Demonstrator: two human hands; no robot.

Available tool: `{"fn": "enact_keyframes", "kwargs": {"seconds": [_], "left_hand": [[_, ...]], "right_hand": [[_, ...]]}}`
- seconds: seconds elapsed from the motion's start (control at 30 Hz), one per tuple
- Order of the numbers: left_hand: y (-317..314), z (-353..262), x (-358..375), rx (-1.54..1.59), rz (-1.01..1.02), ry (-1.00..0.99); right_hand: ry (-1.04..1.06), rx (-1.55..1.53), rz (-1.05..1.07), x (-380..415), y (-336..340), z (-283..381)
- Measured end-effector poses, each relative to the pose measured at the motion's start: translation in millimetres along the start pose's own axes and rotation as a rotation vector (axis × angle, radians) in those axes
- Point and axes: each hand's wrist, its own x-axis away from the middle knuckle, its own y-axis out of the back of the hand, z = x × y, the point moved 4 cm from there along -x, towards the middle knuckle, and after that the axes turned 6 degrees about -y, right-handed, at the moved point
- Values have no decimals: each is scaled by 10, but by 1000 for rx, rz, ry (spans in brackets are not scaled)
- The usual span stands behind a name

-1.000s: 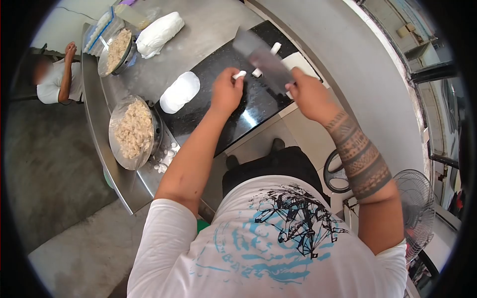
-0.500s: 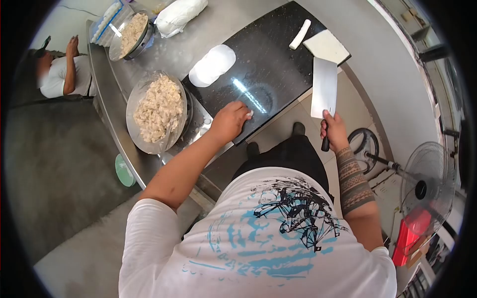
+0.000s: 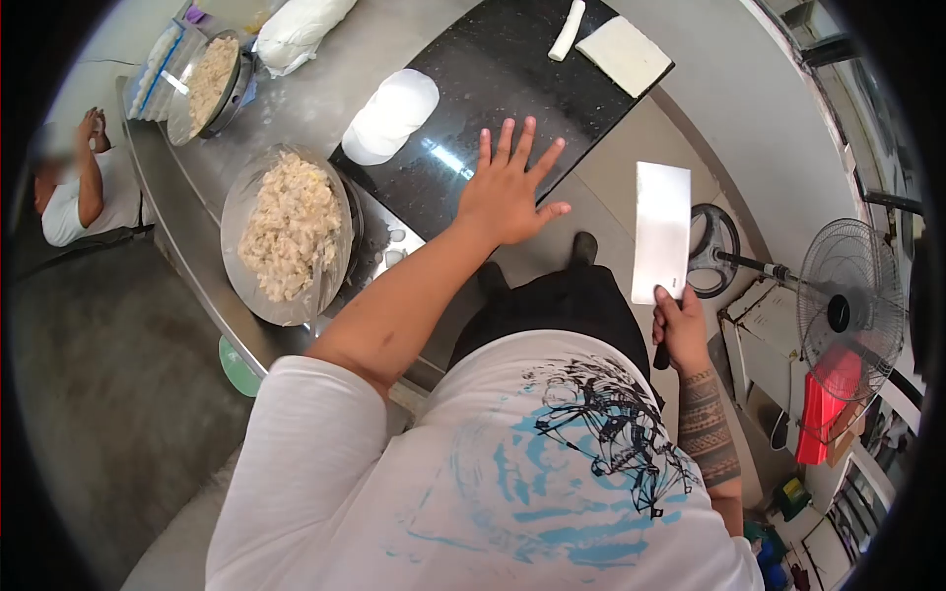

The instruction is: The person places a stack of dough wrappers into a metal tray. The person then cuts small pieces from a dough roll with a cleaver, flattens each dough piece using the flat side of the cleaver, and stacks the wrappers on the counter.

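My left hand [image 3: 507, 192], fingers spread wide, is over the near edge of a black slab [image 3: 473, 69]. A cleaver [image 3: 661, 231] with a broad, pale blade is gripped by its dark handle in my right hand [image 3: 682, 335], out past the slab's near side. Overlapping white dough rounds [image 3: 394, 113] lie at the slab's left edge. Toward its far right corner are a white dough strip [image 3: 566, 30] and a flat cream-coloured square [image 3: 626, 56].
A bowl of chunky filling [image 3: 288, 227] stands left on the steel counter [image 3: 315, 108], with a second filling bowl [image 3: 209, 84] behind. A plastic-wrapped white bundle [image 3: 299, 34] lies at the back. A fan [image 3: 849, 313] stands right; another person [image 3: 94, 197] is far left.
My left hand has lifted from the slab's near edge, its closed fingers now spread. The right hand has drawn the cleaver back toward my body. The camera view has shifted.
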Motion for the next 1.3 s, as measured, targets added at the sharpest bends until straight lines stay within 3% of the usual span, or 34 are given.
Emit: {"fn": "enact_keyframes", "kwargs": {"seconds": [0.1,0.2,0.3,0.4,0.47,0.53,0.67,0.83,1.0,1.13,1.2,1.3], "left_hand": [[86,-5,-87,-29,67,-47],[134,-79,-151,27,94,-161],[179,178,-65,583,-227,-28],[376,630,53,639,-544,380],[521,651,63,221,-269,128],[440,623,124,-30,46,-128],[403,331,270,31,190,-132],[391,-105,127,129,211,-120],[486,155,-103,5,172,-104],[352,402,-206,-101,-26,-172],[324,835,-417,-106,-83,-177],[358,983,-416,-14,-34,-226]], "right_hand": [[23,-38,3,-67,129,128],[52,130,70,-266,155,392],[70,462,146,-393,-206,863],[407,635,442,-676,-821,969],[397,567,652,-838,-1308,904],[413,797,737,-936,-1707,964],[379,782,784,-919,-1638,719],[279,764,746,-628,-1173,859],[383,904,666,-815,-1271,1150],[559,934,514,-927,-1407,1261],[566,944,509,-1166,-1650,1568],[366,879,512,-1063,-1778,1554]]}}
